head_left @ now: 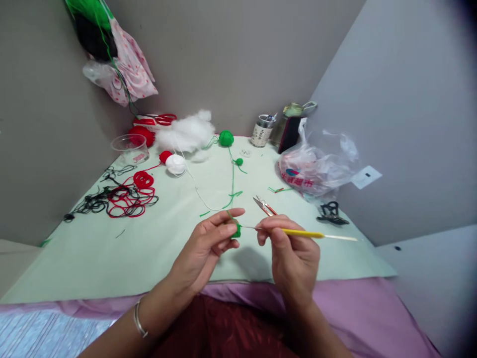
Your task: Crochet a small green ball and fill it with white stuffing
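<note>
Between the thumb and fingers of my left hand is a small green crochet piece. My right hand grips a crochet hook by its yellow handle, and the hook's thin metal shaft reaches left to the edge of the green piece. From my raised left index finger a green yarn strand runs back toward the green yarn ball. Just behind my right hand lie thread snips with their blades pointing away. Whether the hook tip sits inside a stitch is too small to tell.
Tangled black and red yarn covers the left side, near a clear plastic cup. White stuffing and a white yarn ball lie farther back. At right are a plastic bag, a pen holder and a black clip.
</note>
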A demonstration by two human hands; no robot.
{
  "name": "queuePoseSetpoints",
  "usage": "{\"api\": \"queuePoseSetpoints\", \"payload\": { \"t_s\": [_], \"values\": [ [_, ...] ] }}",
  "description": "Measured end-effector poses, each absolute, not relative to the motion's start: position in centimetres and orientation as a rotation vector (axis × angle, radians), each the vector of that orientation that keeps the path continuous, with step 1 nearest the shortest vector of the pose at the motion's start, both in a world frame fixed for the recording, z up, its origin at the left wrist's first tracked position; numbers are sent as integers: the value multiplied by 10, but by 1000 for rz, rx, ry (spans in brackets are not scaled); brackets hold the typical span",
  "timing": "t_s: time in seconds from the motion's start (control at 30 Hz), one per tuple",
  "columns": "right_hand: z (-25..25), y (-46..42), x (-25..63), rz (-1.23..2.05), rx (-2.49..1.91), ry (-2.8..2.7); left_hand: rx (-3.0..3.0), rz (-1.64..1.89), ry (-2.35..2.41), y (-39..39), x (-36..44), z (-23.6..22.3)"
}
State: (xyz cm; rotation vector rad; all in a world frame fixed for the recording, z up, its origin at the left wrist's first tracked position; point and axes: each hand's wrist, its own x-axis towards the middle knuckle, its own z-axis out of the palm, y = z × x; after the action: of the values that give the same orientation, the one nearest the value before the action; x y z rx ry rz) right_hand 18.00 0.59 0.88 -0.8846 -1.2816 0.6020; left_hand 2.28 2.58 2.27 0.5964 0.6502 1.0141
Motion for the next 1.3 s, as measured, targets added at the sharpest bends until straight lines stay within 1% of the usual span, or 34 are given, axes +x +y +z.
{"api": "queuePoseSetpoints", "payload": {
  "t_s": [0.07,0.2,0.4,0.53,0.63,0.73,0.83,0.9,0.93,1.0,1.07,1.13,1.2,1.3],
  "values": [
    [11,7,179,708,-847,-1246,696,1052,663,24,24,23],
    [9,9,176,721,-896,-1279,825,1047,680,20,26,21],
    [10,14,179,1011,-812,-1102,832,1031,701,20,23,23],
    [13,12,180,1023,-791,-1122,872,1070,719,21,20,20],
    [13,6,181,834,-846,-1289,964,1092,753,20,19,17],
    [8,0,182,452,-887,-1595,1037,1139,860,18,21,16],
    [0,-3,181,24,-885,-1811,934,1164,846,16,24,18],
    [-5,-3,180,-114,-897,-1819,772,1062,732,16,25,20],
    [-6,-3,180,-89,-902,-1791,689,996,678,17,24,20],
    [-4,-2,179,116,-909,-1649,573,914,615,19,21,22],
    [1,0,178,393,-891,-1434,542,939,604,21,20,22],
    [6,3,176,583,-865,-1305,588,1001,612,22,20,22],
    [9,6,173,639,-868,-1316,678,1033,618,21,22,21],
    [8,7,170,560,-907,-1381,802,1072,649,19,27,19]
  ]
}}
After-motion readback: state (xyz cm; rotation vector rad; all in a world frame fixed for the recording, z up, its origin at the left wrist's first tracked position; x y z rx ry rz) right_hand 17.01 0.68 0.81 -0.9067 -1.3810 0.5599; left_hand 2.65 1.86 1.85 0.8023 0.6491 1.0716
